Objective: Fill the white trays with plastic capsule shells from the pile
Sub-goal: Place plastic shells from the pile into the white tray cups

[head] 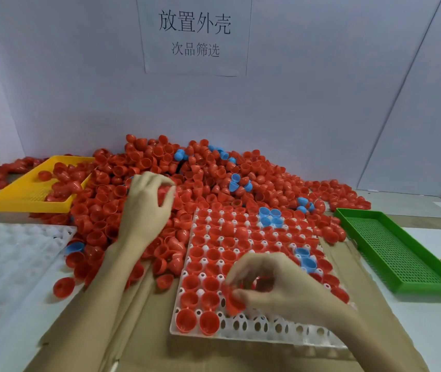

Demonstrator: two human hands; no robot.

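Note:
A big pile of red capsule shells (pixel 208 173), with a few blue ones, covers the back of the table. In front of it lies a white tray (pixel 275 332) with round holes; most holes hold red shells and a few hold blue, while the near row is bare. My left hand (pixel 145 205) reaches into the pile, its fingers curled round red shells. My right hand (pixel 275 285) hovers over the tray's near rows and pinches a red shell (pixel 234 302) at a hole.
A second white tray (pixel 12 253) lies at the left. A yellow perforated basket (pixel 26 202) holding several red shells sits at the back left. A green perforated basket (pixel 399 251) stands at the right. Brown cardboard (pixel 133 331) lies under the tray. A white board with a paper sign (pixel 195 36) stands behind.

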